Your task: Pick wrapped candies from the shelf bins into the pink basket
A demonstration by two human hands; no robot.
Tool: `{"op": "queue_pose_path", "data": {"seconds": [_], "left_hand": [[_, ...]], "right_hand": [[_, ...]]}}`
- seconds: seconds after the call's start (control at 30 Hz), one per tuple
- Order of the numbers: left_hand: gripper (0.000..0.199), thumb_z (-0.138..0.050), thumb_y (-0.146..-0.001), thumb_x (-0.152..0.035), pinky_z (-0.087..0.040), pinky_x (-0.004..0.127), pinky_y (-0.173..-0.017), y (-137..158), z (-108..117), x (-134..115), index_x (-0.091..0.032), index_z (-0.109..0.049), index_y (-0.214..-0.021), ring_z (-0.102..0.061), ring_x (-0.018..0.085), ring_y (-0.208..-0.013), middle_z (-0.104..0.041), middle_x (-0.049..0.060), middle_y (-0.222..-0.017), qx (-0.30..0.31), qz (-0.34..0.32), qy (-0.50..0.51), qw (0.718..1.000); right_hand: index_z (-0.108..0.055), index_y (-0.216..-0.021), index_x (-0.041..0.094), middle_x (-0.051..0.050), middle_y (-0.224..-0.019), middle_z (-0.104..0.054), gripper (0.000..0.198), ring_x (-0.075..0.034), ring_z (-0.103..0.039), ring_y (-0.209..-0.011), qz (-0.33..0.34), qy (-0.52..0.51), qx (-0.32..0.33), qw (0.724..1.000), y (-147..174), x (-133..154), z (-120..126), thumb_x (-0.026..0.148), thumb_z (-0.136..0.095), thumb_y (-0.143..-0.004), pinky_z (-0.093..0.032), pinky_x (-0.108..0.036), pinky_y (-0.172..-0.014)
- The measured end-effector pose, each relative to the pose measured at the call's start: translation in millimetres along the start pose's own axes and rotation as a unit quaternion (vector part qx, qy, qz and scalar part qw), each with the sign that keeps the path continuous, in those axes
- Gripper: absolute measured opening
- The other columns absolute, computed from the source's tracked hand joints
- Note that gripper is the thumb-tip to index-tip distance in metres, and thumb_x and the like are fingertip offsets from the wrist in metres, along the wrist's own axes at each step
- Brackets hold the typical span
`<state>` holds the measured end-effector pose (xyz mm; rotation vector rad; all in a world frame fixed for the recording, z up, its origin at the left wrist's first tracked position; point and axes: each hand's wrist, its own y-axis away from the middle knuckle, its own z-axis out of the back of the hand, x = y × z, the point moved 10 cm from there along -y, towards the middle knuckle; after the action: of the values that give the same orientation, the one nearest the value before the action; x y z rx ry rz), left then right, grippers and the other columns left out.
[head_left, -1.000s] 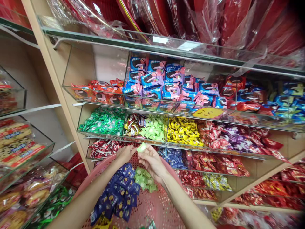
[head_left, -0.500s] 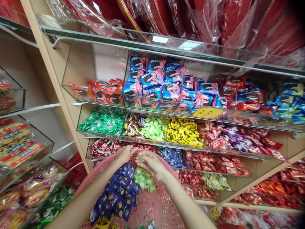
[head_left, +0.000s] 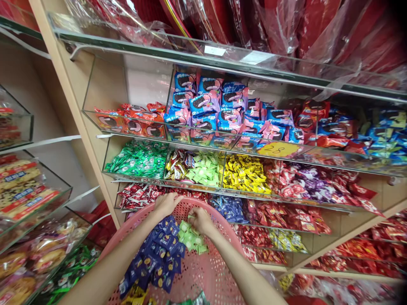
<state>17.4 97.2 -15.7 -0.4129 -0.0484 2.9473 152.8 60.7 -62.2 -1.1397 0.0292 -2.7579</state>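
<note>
My left hand is closed over the far rim of a round pink plastic basket with holes in its wall. Inside that rim, my right hand hovers with curled fingers just above a small heap of light green candy packets. What its fingers hold, if anything, is hidden. Dark blue candy packets fill the basket's left half. Some yellow packets and a few green ones show at the near side.
Beyond the basket, shelf bins hold green candies, light green packets, yellow candies and blue packets. Higher up are blue and pink cookie packs behind a clear front with a yellow tag. Bagged pastries stand left.
My right hand has curled inward and lowered slightly; the light green packet seen at its fingertips no longer shows there. My left hand stays on the rim.
</note>
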Motion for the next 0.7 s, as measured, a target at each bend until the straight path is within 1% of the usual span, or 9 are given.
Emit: {"op": "queue_pose_path", "data": {"seconds": [0.1, 0.2, 0.27, 0.37, 0.47, 0.6, 0.7], "left_hand": [[0.052, -0.025, -0.082, -0.059, -0.039, 0.028, -0.072, 0.5, -0.7, 0.2, -0.024, -0.062, -0.09, -0.06, 0.021, -0.087, -0.067, 0.007, -0.089, 0.004, 0.002, 0.002, 1.0], [0.052, -0.024, -0.081, -0.06, -0.04, 0.028, -0.07, 0.4, 0.1, -0.6, -0.023, -0.062, -0.089, -0.061, 0.022, -0.086, -0.067, 0.007, -0.088, 0.002, 0.001, -0.003, 1.0], [0.052, -0.024, -0.082, -0.059, -0.04, 0.029, -0.069, 0.3, 0.9, -1.3, -0.023, -0.061, -0.089, -0.061, 0.023, -0.086, -0.067, 0.007, -0.089, 0.002, 0.0, -0.005, 1.0], [0.051, -0.024, -0.082, -0.058, -0.04, 0.029, -0.068, 0.3, 1.9, -2.6, -0.023, -0.061, -0.088, -0.061, 0.023, -0.086, -0.067, 0.007, -0.088, 0.001, -0.004, -0.005, 1.0], [0.051, -0.025, -0.082, -0.058, -0.04, 0.028, -0.068, 0.9, 2.3, -2.8, -0.022, -0.061, -0.087, -0.061, 0.022, -0.085, -0.068, 0.007, -0.087, 0.001, -0.005, -0.007, 1.0], [0.051, -0.025, -0.082, -0.058, -0.039, 0.028, -0.068, 1.2, 2.3, -1.7, -0.022, -0.061, -0.089, -0.061, 0.022, -0.086, -0.067, 0.007, -0.088, -0.001, -0.001, -0.007, 1.0], [0.05, -0.026, -0.082, -0.057, -0.039, 0.028, -0.07, 0.7, 1.3, -1.4, -0.022, -0.061, -0.09, -0.061, 0.022, -0.087, -0.067, 0.007, -0.089, 0.001, -0.002, -0.005, 1.0]], "right_hand": [[-0.061, -0.078, 0.017, 0.0, -0.073, -0.06, 0.021, -0.013, -0.051, -0.066, -0.016, 0.013, 0.007, 1.0, -2.6, -12.1, -13.8, 0.008, -0.058, -0.059, -0.036, -0.02, -0.059], [-0.062, -0.081, 0.017, 0.001, -0.073, -0.06, 0.025, -0.013, -0.051, -0.067, -0.011, 0.003, 0.028, 1.0, -3.8, -15.3, -28.0, 0.01, -0.061, -0.056, -0.037, -0.02, -0.061], [-0.063, -0.083, 0.017, 0.001, -0.073, -0.06, 0.027, -0.013, -0.051, -0.067, -0.013, -0.002, 0.029, 0.999, -3.3, -15.3, -32.5, 0.011, -0.062, -0.057, -0.037, -0.02, -0.061], [-0.063, -0.085, 0.017, 0.0, -0.073, -0.06, 0.028, -0.014, -0.052, -0.068, -0.01, 0.006, 0.019, 1.0, -1.5, -10.9, -32.4, 0.011, -0.06, -0.059, -0.038, -0.02, -0.061], [-0.064, -0.082, 0.016, -0.001, -0.071, -0.061, 0.024, -0.014, -0.052, -0.068, 0.006, 0.022, 0.007, 1.0, -1.1, -3.4, -28.9, 0.009, -0.056, -0.06, -0.037, -0.02, -0.061], [-0.064, -0.077, 0.016, -0.001, -0.065, -0.061, 0.023, -0.013, -0.052, -0.06, 0.021, 0.027, 0.013, 0.999, -2.4, 1.7, -30.3, 0.006, -0.052, -0.061, -0.036, -0.02, -0.057], [-0.063, -0.08, 0.016, -0.001, -0.066, -0.061, 0.025, -0.012, -0.053, -0.058, 0.02, 0.026, 0.024, 0.999, -1.6, 1.4, -34.4, 0.005, -0.051, -0.061, -0.036, -0.019, -0.054]]}}
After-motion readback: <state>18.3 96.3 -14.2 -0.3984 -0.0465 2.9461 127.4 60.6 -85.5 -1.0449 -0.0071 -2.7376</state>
